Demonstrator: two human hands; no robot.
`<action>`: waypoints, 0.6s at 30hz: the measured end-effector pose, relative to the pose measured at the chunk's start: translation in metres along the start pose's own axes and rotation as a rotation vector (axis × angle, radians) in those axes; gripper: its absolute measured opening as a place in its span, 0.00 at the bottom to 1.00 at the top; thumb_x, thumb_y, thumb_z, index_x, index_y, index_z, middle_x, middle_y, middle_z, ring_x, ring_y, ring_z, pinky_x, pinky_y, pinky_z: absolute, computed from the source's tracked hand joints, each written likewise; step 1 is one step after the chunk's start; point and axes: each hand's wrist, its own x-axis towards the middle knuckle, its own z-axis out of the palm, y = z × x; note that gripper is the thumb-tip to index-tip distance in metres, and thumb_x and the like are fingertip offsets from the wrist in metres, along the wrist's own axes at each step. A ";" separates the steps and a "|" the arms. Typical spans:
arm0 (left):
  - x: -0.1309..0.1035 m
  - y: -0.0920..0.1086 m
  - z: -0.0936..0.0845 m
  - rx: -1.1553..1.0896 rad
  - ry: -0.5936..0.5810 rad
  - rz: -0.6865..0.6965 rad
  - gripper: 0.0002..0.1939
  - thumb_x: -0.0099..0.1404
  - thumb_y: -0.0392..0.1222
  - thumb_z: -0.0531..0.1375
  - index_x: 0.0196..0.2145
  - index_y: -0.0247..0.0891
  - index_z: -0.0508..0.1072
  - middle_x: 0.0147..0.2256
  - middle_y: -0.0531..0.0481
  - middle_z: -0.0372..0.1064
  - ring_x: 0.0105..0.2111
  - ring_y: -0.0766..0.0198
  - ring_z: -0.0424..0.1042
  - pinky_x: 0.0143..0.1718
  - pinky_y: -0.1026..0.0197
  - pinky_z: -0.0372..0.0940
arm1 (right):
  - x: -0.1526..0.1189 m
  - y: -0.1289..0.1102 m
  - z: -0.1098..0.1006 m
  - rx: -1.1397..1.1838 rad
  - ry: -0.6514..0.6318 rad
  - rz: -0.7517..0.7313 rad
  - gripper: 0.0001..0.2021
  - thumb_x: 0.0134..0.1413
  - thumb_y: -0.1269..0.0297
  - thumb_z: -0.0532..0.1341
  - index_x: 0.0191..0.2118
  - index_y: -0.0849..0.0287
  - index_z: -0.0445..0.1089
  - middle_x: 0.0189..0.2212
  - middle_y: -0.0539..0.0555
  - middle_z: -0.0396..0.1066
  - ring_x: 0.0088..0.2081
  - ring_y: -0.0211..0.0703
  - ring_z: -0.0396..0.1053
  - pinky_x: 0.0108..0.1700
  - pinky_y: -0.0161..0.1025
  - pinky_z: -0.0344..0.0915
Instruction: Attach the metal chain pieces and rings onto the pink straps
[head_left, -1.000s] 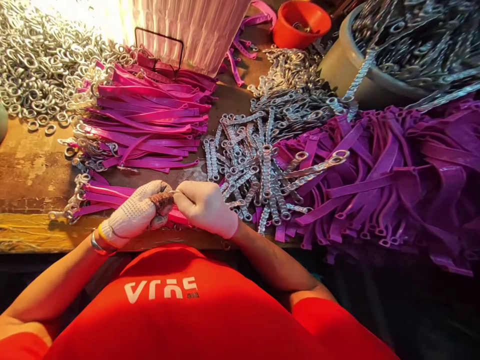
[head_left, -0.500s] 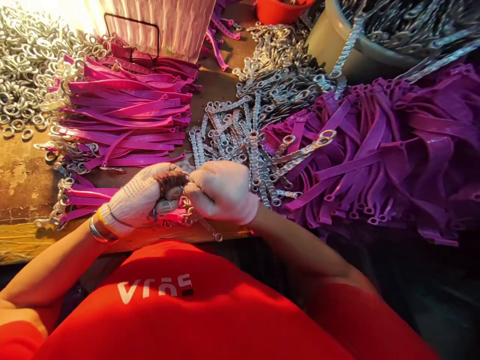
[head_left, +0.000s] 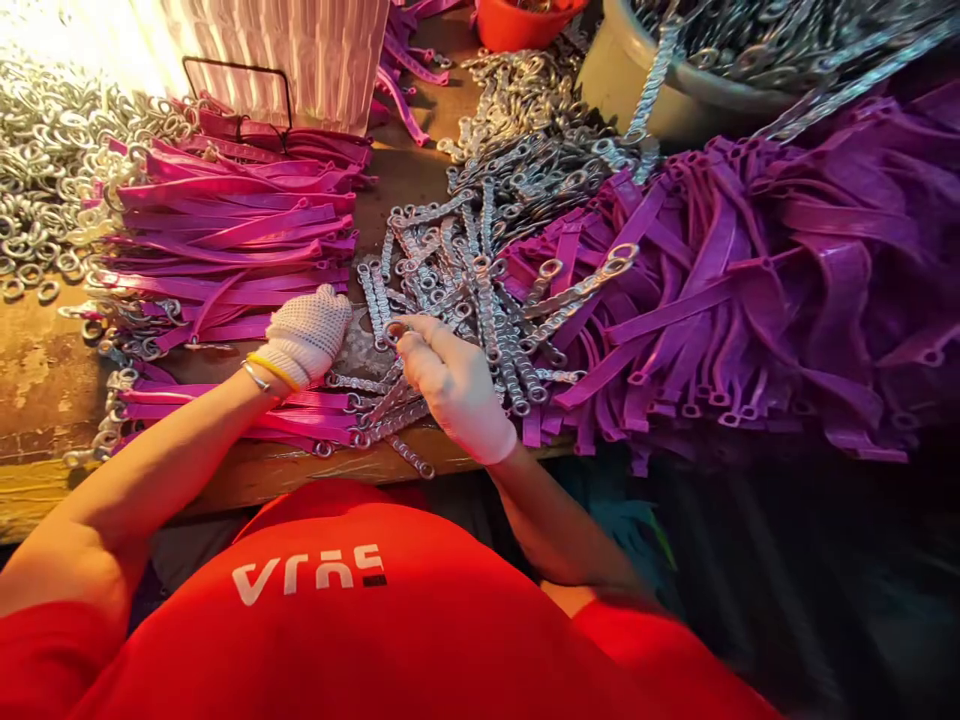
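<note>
My left hand (head_left: 309, 335), in a white dotted knit glove, is closed at the right ends of the left pile of pink straps (head_left: 247, 235); what its fingers hold is hidden. To the right, my right hand (head_left: 454, 385), in a thin white glove, pinches something small and brownish that I cannot make out. Its fingertips are beside the braided metal links (head_left: 487, 310), which lie in a loose heap. Short pink straps with metal ends (head_left: 247, 408) lie below my left hand along the table's front edge.
Metal rings (head_left: 45, 180) are heaped at the far left, beside a ribbed clear container (head_left: 322, 60). Purple straps (head_left: 720, 270) cover the right side. Behind them stands a grey-green tub (head_left: 720, 98) of metal links; a red bowl (head_left: 517, 25) is at the back.
My hands were together and have parted. The left has turned and risen slightly toward the straps; the right has moved a little right. The brown wrapped item near my left fingers no longer shows there.
</note>
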 end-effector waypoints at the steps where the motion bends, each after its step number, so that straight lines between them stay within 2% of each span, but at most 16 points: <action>1: -0.001 0.002 -0.002 -0.033 0.024 0.001 0.09 0.65 0.29 0.54 0.36 0.29 0.75 0.39 0.35 0.71 0.39 0.49 0.73 0.39 0.54 0.64 | 0.001 -0.003 0.001 -0.005 0.013 -0.001 0.20 0.70 0.53 0.50 0.55 0.59 0.68 0.31 0.49 0.70 0.30 0.37 0.66 0.33 0.35 0.62; 4: -0.023 -0.004 -0.013 -0.179 0.110 0.060 0.06 0.64 0.34 0.58 0.34 0.34 0.75 0.32 0.43 0.71 0.34 0.55 0.72 0.35 0.59 0.64 | 0.005 -0.015 0.005 -0.051 0.013 -0.091 0.14 0.67 0.60 0.54 0.51 0.58 0.72 0.40 0.52 0.75 0.40 0.41 0.71 0.45 0.37 0.65; 7: -0.062 -0.014 -0.027 -0.625 0.097 0.020 0.08 0.68 0.42 0.58 0.41 0.38 0.74 0.27 0.50 0.70 0.21 0.65 0.65 0.23 0.64 0.60 | 0.011 -0.027 0.013 -0.111 -0.054 -0.240 0.13 0.67 0.65 0.53 0.49 0.57 0.72 0.44 0.53 0.76 0.45 0.42 0.72 0.50 0.37 0.64; 10: -0.100 -0.016 -0.035 -1.085 0.042 -0.128 0.10 0.67 0.48 0.60 0.37 0.37 0.72 0.20 0.55 0.62 0.15 0.70 0.54 0.15 0.66 0.51 | 0.015 -0.041 0.028 -0.275 -0.174 -0.316 0.14 0.68 0.66 0.52 0.51 0.60 0.72 0.44 0.56 0.77 0.45 0.43 0.72 0.49 0.37 0.63; 13: -0.123 -0.014 -0.034 -1.178 0.014 -0.205 0.17 0.67 0.52 0.61 0.27 0.37 0.68 0.16 0.56 0.57 0.14 0.71 0.52 0.14 0.67 0.48 | 0.018 -0.056 0.040 -0.575 -0.238 -0.357 0.15 0.69 0.65 0.51 0.53 0.61 0.72 0.44 0.58 0.76 0.44 0.46 0.72 0.45 0.38 0.61; 16: -0.132 -0.020 -0.029 -1.251 -0.020 -0.211 0.20 0.68 0.52 0.60 0.24 0.38 0.63 0.16 0.56 0.56 0.14 0.72 0.51 0.14 0.67 0.47 | 0.019 -0.069 0.047 -0.810 -0.324 -0.418 0.15 0.69 0.65 0.50 0.52 0.59 0.72 0.41 0.58 0.75 0.39 0.47 0.71 0.37 0.39 0.58; 18: -0.137 -0.028 -0.025 -1.309 -0.042 -0.202 0.21 0.70 0.51 0.59 0.23 0.38 0.61 0.16 0.57 0.54 0.15 0.73 0.50 0.14 0.67 0.46 | 0.019 -0.075 0.051 -0.877 -0.383 -0.462 0.15 0.69 0.66 0.50 0.52 0.57 0.72 0.39 0.56 0.75 0.37 0.46 0.70 0.34 0.39 0.54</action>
